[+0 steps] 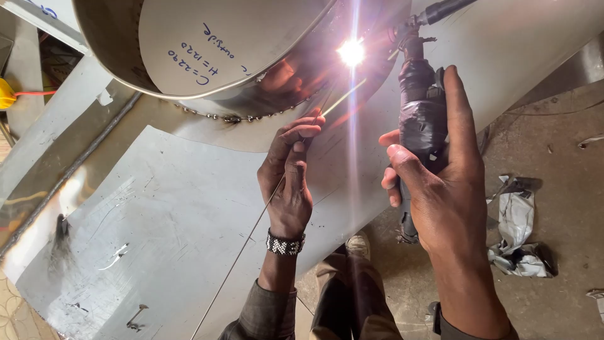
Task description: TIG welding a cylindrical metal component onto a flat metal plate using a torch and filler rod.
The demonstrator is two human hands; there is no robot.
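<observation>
— What does the right hand (443, 182) hold?

— It is closed around the tape-wrapped handle of a welding torch (420, 113), whose tip points at a bright arc (351, 52) on the seam of a steel cylinder (207, 44).

— And the left hand (290, 173)?

— It pinches a thin filler rod (251, 230) between fingers and thumb; the rod's upper end reaches toward the arc. A beaded bracelet (285, 244) sits on that wrist. Beneath lies a flat steel sheet (157, 220); crumpled foil (519, 233) lies on the floor (560, 164) to the right.
</observation>
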